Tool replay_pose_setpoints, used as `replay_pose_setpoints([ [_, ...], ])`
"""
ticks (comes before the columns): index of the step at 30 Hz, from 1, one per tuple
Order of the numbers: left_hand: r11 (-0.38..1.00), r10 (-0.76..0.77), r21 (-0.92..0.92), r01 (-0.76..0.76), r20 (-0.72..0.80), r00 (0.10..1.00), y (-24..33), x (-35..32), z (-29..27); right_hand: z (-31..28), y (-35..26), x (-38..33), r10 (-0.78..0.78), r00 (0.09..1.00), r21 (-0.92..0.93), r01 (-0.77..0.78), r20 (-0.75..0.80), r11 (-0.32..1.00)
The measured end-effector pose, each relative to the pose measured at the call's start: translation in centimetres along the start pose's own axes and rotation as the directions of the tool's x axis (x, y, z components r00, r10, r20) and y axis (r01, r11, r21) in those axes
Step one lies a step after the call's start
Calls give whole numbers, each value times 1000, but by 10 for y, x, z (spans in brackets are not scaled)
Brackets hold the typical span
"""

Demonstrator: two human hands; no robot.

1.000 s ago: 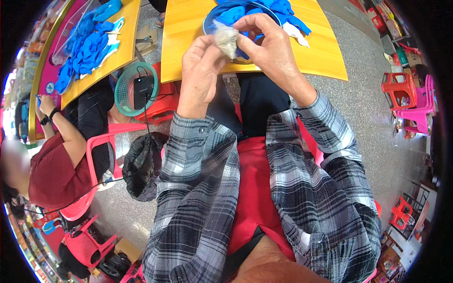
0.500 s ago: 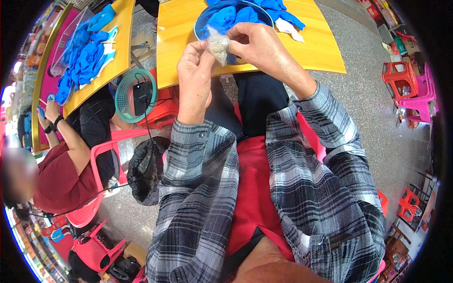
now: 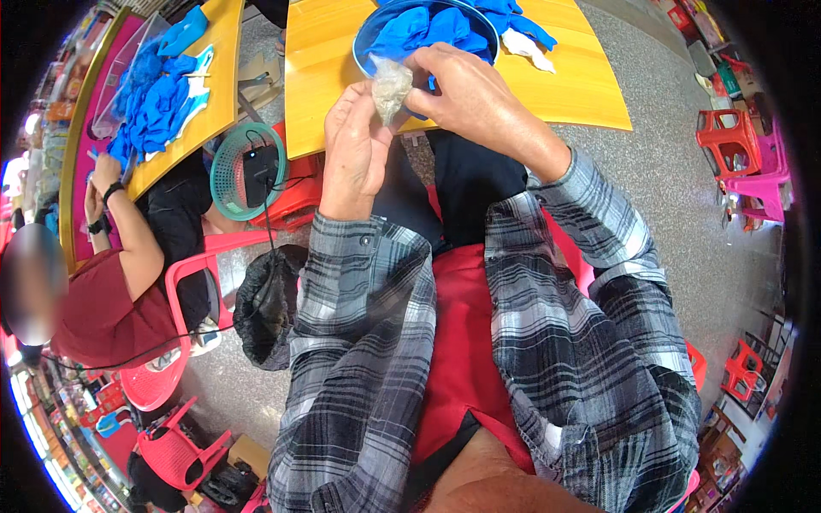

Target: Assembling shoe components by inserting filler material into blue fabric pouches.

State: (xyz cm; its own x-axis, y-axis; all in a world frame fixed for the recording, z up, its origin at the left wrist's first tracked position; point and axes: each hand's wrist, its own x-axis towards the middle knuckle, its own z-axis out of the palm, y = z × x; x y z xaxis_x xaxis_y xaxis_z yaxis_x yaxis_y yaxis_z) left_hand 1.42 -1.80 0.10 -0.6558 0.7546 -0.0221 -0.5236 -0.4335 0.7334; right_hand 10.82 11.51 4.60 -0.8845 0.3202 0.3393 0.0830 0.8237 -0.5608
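Observation:
A small clear plastic bag [image 3: 392, 89] with pale contents is up in front of me, just over the near edge of the yellow table. My left hand [image 3: 352, 154] grips it between thumb and fingers. From the other side, the thumb and fingers of my right hand [image 3: 479, 98] close in on the bag's right edge, curled with a gap between them; the exact contact is partly hidden. Behind the bag stands a metal-rimmed basin [image 3: 366, 27] with crumpled blue gloves [image 3: 432, 30] inside. More blue gloves [image 3: 522, 27] and a white glove [image 3: 528, 50] lie to its right.
The yellow table [image 3: 581, 94] is before me. A person in a dark red top [image 3: 120, 308] sits at another table at left, beside a heap of blue gloves [image 3: 158, 107]. A teal basket [image 3: 221, 184] and black bin bag [image 3: 267, 308] are by my left. Red stools [image 3: 727, 141] stand right.
The bag has turned slightly and dropped a little, showing more of its contents. My right fingers have shifted along its edge. The other person's hands have moved closer to their table.

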Motion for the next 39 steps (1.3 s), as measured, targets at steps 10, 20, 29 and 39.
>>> replay_pose_setpoints([
  [10, 995, 88, 46, -86, -65, 994, 1, 4, 5, 5, 3, 4, -74, 995, -27, 72, -62, 997],
  [20, 994, 94, -47, -99, -111, 989, 3, 1, 10, 2, 16, 7, -16, 1000, 246, 18, -12, 969],
  [29, 986, 65, -145, -78, -95, 993, 9, -1, 16, 1, 16, 5, 84, 996, 374, -74, -8, 924],
  [39, 987, 146, 76, -141, -72, 987, 4, -4, 20, -7, 27, 9, -63, 994, 416, 21, 87, 909],
])
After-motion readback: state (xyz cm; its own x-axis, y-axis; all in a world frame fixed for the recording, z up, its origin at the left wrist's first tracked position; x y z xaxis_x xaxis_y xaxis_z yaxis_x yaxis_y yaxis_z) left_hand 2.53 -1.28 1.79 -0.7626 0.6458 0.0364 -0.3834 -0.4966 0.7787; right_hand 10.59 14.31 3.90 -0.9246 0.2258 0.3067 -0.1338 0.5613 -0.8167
